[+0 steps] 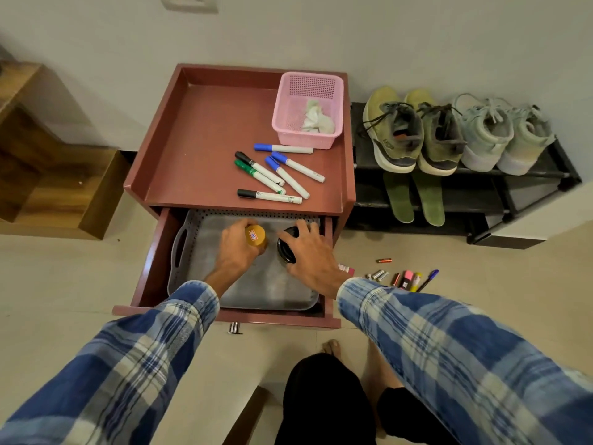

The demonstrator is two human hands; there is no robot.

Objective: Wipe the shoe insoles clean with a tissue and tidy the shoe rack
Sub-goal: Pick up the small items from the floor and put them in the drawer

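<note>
Both hands reach into the open drawer (154, 268) of a reddish-brown cabinet. My left hand (236, 247) grips a yellow-capped container (255, 237) above the grey tray (192, 252) in the drawer. My right hand (309, 255) rests with spread, curved fingers over a round black tin (285, 250) on that tray. To the right, a black shoe rack (529, 175) carries a pair of olive sneakers (407, 136) and a pair of pale grey sneakers (500, 136). Two green insoles (414, 197) lie on the shelf below. A crumpled white tissue (316, 118) sits in a pink basket (306, 107).
Several markers (276, 175) lie loose on the cabinet top (205, 139). Batteries, small pens and a highlighter (404, 277) are scattered on the tiled floor right of the drawer. Wooden steps (48, 175) stand at the left. My feet and knee are below the drawer front.
</note>
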